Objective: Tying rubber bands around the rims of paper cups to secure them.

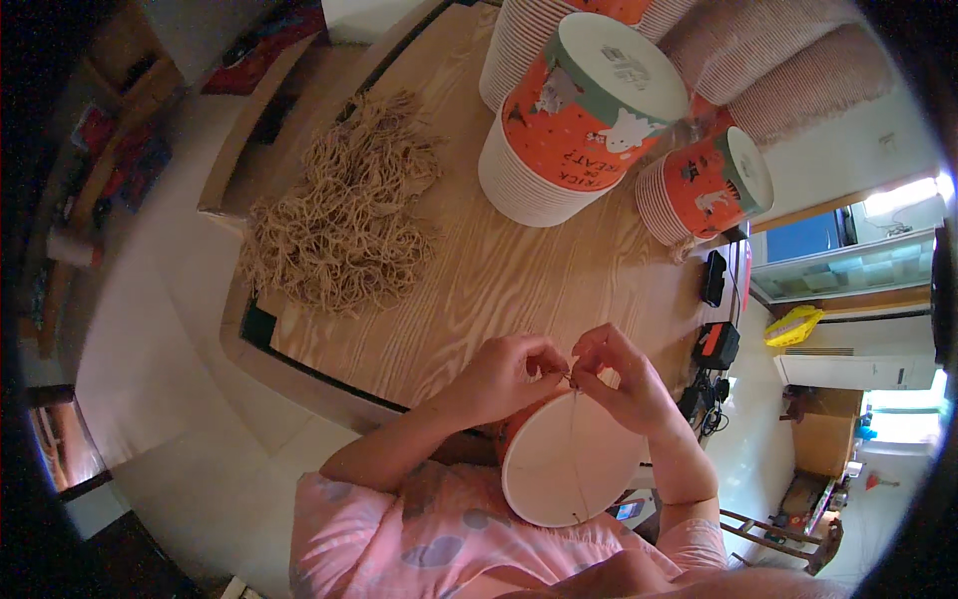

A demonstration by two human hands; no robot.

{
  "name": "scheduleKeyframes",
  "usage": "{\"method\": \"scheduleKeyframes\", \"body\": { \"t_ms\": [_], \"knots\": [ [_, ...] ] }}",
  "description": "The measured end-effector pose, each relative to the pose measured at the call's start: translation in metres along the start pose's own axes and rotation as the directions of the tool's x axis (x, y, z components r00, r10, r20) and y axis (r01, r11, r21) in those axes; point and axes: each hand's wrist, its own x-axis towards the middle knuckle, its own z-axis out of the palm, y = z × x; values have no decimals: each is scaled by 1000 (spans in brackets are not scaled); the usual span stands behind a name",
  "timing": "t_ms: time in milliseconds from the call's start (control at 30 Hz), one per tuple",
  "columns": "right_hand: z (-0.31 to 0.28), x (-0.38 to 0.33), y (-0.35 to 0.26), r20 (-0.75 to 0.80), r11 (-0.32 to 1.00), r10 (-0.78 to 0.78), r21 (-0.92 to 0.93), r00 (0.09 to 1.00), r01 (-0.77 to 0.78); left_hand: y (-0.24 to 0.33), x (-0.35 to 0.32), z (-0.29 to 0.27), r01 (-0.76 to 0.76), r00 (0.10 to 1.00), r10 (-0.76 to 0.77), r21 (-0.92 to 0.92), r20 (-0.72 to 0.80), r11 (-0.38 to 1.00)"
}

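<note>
A paper bucket with a white inside and orange outside rests against my pink shirt, its mouth turned up toward me. A thin twine string runs across the mouth, from the far rim to the near rim. At the far rim my left hand pinches the string between thumb and forefinger. My right hand pinches it too, just to the right, with the fingertips of both hands almost touching. The exact knot or loop between the fingertips is too small to make out.
A tangled pile of brown twine lies on the wooden table at left. Upside-down stacks of orange buckets and smaller cups stand at the back, beside plastic-wrapped stacks. Black devices and cables line the right edge.
</note>
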Motion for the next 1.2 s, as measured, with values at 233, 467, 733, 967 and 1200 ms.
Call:
{"method": "scheduleKeyframes", "body": {
  "t_ms": [233, 467, 733, 967, 1200],
  "knots": [
    [-3, 5, -8, 73, 996, 84, -36, 994, -81, 2, -5, -4, 31, 997, -36, -71, -64, 997],
    [-5, 8, -4, 99, 991, 67, -119, 993, -55, -2, -4, 0, 0, 998, -11, -189, -57, 982],
    [-5, 7, 0, 73, 993, 94, -81, 993, -88, -8, -7, -1, 3, 999, -13, -214, -47, 977],
    [-3, 7, -5, 77, 994, 80, -78, 994, -74, -12, -4, 9, -55, 997, 32, -325, -74, 944],
    [-5, 4, -4, 64, 986, 111, -134, 992, -102, -7, -11, -3, 87, 995, -96, -201, -31, 976]
  ]
}}
